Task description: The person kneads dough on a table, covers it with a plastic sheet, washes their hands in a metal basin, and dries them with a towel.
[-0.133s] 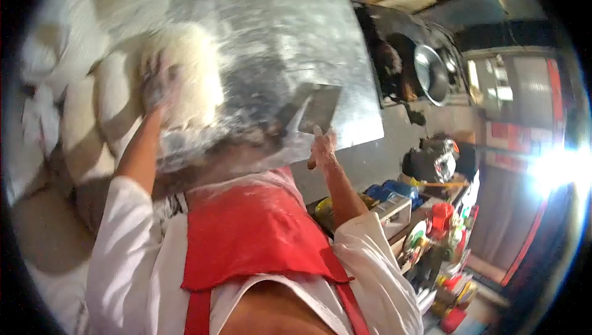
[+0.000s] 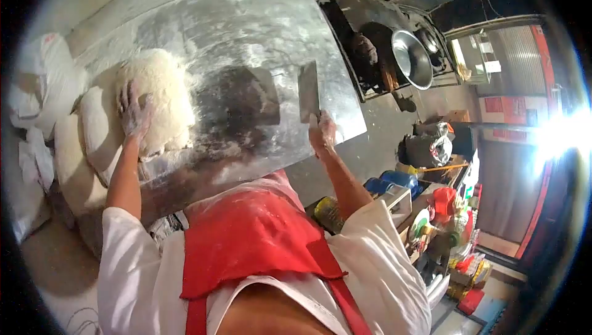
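Observation:
A big pale lump of dough (image 2: pixel 165 97), dusted with flour, lies at the left of the metal work surface (image 2: pixel 246 33). My left hand (image 2: pixel 134 116) rests flat against its left part, fingers apart. On the right, my right hand (image 2: pixel 322 132) grips the handle of a cleaver (image 2: pixel 309 91) with a flat rectangular blade. The blade stands over the right part of the metal, apart from the dough, and most of the handle is hidden in my fist. Loose flour streaks the metal between my hands.
White filled sacks (image 2: pixel 77 153) crowd the left side. Beyond the right edge sit a dark stove (image 2: pixel 345 26) and a metal bowl (image 2: pixel 412 60). Lower right, a shelf carries blue containers (image 2: pixel 399 181) and a red item (image 2: pixel 443 200).
The view has shifted and tilted. The cleaver has turned, so its blade now looks narrower and more upright. My left hand stays on the dough.

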### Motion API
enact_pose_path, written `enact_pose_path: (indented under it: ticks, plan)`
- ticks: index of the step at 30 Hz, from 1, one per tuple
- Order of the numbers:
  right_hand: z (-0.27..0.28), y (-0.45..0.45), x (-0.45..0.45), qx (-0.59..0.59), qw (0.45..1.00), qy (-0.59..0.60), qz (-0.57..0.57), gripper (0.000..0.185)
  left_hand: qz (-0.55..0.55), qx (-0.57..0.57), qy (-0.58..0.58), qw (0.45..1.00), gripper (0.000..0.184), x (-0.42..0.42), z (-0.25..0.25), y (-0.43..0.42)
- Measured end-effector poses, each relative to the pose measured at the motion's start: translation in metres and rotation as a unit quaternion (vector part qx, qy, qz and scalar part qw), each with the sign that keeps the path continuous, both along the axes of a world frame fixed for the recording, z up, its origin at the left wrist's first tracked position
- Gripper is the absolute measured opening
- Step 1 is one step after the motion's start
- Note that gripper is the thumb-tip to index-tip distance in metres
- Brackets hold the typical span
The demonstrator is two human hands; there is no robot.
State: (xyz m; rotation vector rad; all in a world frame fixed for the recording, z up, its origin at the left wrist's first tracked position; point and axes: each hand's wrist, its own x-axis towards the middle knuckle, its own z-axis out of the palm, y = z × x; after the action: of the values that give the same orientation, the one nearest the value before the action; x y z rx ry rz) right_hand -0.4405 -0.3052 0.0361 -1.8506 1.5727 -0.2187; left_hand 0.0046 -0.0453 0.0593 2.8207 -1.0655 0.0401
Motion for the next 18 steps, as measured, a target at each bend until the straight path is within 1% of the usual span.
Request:
enact_pose_path:
  ticks: [1, 2, 3, 4, 5, 6, 7, 8, 9, 10, 11, 12, 13, 14, 15, 17, 18]
  plan:
    - [0.018, -0.035, -0.007, -0.050, 0.997, 0.050, 0.024, 0.032, -0.004, -0.026, 0.008, 1.000, 0.068, -0.006, -0.020, -0.022]
    - [0.023, -0.074, -0.020, -0.097, 0.993, 0.060, 0.035, 0.038, -0.013, -0.056, 0.014, 0.998, 0.070, -0.007, -0.050, -0.048]
    - [0.012, -0.082, -0.021, -0.100, 0.993, 0.055, 0.035, 0.038, -0.021, -0.058, 0.003, 0.998, 0.072, -0.004, -0.049, -0.049]
    - [0.002, -0.086, -0.025, -0.137, 0.985, 0.065, 0.088, 0.041, -0.028, -0.082, 0.055, 0.995, 0.073, -0.004, -0.048, -0.046]
    - [-0.004, -0.091, -0.026, -0.174, 0.972, 0.074, 0.140, 0.045, -0.029, -0.085, 0.051, 0.995, 0.073, 0.002, -0.051, -0.042]
    - [-0.005, -0.093, -0.024, -0.128, 0.969, 0.115, 0.175, 0.050, -0.042, -0.126, 0.135, 0.982, 0.072, 0.013, -0.055, -0.035]
    - [-0.007, -0.091, -0.023, -0.129, 0.970, 0.112, 0.173, 0.050, -0.056, -0.165, 0.219, 0.960, 0.072, 0.022, -0.062, -0.026]
    - [-0.007, -0.087, -0.021, -0.136, 0.969, 0.102, 0.177, 0.051, 0.061, -0.352, 0.389, 0.849, 0.071, -0.027, -0.008, -0.048]
    - [-0.007, -0.081, -0.022, -0.141, 0.968, 0.095, 0.184, 0.052, 0.171, -0.556, 0.478, 0.658, 0.069, -0.077, 0.048, -0.070]
    - [-0.007, -0.072, -0.022, -0.144, 0.967, 0.089, 0.191, 0.053, 0.153, -0.462, 0.394, 0.780, 0.070, -0.054, 0.004, -0.044]
    - [-0.007, -0.063, -0.023, -0.141, 0.966, 0.092, 0.194, 0.053, 0.131, -0.354, 0.300, 0.876, 0.071, -0.032, -0.041, -0.018]
    - [-0.008, -0.055, -0.023, -0.153, 0.964, 0.079, 0.204, 0.053, 0.109, -0.235, 0.198, 0.945, 0.072, -0.023, -0.064, 0.000]
    - [-0.009, -0.047, -0.018, -0.163, 0.959, 0.064, 0.222, 0.054, 0.189, -0.270, 0.291, 0.898, 0.074, -0.034, -0.062, -0.005]
    - [-0.010, -0.039, -0.006, -0.167, 0.955, 0.075, 0.233, 0.053, 0.210, -0.273, 0.296, 0.891, 0.076, -0.034, -0.065, -0.002]
    - [-0.011, -0.032, 0.010, -0.154, 0.948, 0.068, 0.270, 0.053, 0.209, -0.267, 0.287, 0.896, 0.078, -0.033, -0.064, -0.003]
    - [-0.003, -0.023, 0.052, -0.075, 0.953, 0.000, 0.293, 0.051, 0.217, -0.255, 0.274, 0.902, 0.082, -0.029, -0.053, -0.005]
    - [0.001, -0.016, 0.076, -0.028, 0.957, 0.005, 0.288, 0.049, 0.226, -0.250, 0.274, 0.901, 0.084, -0.027, -0.047, -0.006]
